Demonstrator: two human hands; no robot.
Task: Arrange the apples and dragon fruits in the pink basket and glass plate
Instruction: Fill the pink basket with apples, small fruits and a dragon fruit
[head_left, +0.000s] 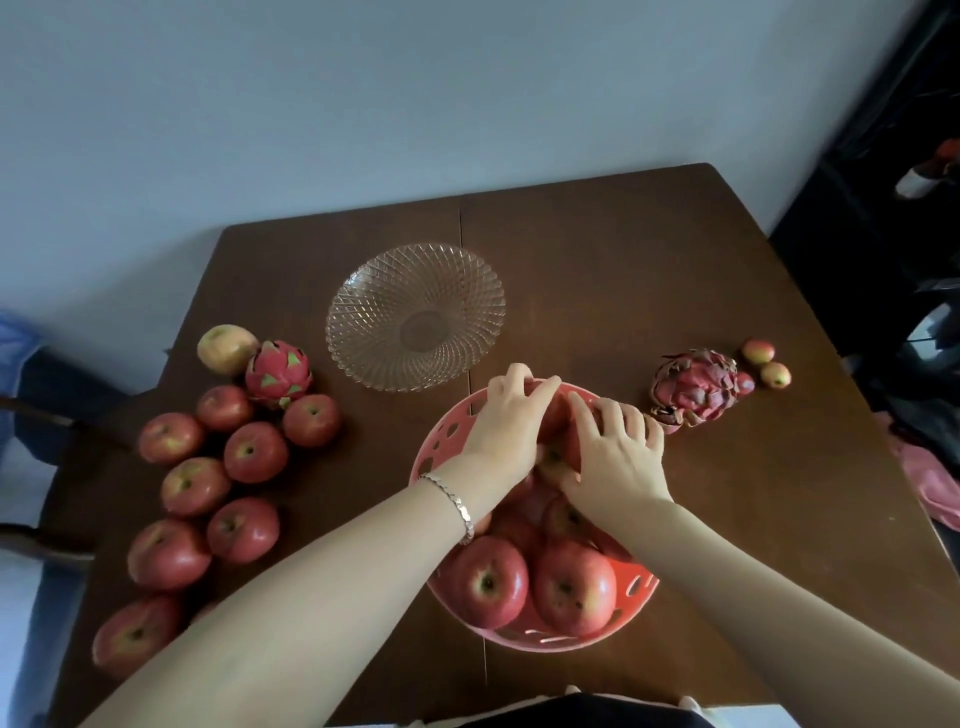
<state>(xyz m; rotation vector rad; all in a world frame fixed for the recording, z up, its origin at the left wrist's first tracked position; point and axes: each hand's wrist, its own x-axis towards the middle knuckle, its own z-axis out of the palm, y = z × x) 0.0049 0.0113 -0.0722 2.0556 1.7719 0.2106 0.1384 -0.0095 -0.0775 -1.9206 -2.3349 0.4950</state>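
The pink basket (441, 441) sits at the table's front centre, holding several red apples (488, 582). My left hand (506, 421) and my right hand (615, 452) both reach into its far side, and together they cup one red apple (558, 436) there. Behind the basket stands the glass plate (415, 317) with nothing on it. Several loose red apples (254, 452) lie in a cluster on the left of the table, with a pink dragon fruit (278, 374) and a yellowish apple (226, 348) at its far end. A second, darker dragon fruit (696, 389) rests to the right of the basket.
Two small red-yellow fruits (766, 364) lie near the brown table's right edge (857, 415). A pale wall rises behind the table. Pink cloth (930, 483) and dark clutter sit off to the right, and a chair shows at the left.
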